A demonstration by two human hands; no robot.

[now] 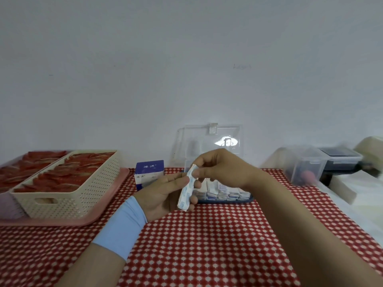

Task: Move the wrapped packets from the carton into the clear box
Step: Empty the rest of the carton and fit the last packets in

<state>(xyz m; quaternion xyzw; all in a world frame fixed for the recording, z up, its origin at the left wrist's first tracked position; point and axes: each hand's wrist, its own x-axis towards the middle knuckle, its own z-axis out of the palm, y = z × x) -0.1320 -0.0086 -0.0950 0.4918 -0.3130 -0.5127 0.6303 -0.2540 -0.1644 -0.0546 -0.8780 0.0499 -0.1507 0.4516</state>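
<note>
My left hand (163, 191) grips a stack of white-and-blue wrapped packets (186, 191), held upright above the red patterned tablecloth. My right hand (219, 168) pinches the top end of that stack between thumb and fingers. Behind my hands stands the clear box (228, 195), its lid (209, 141) raised against the wall, with several packets lying inside. The blue-and-white carton (149, 175) stands on the table to the left of the box, behind my left hand.
A cream perforated basket (68, 189) of red packets sits on a pink tray (87, 218) at the left, beside another tray of red packets (18, 168). At the right, clear lidded containers (304, 168) stand on a pale surface.
</note>
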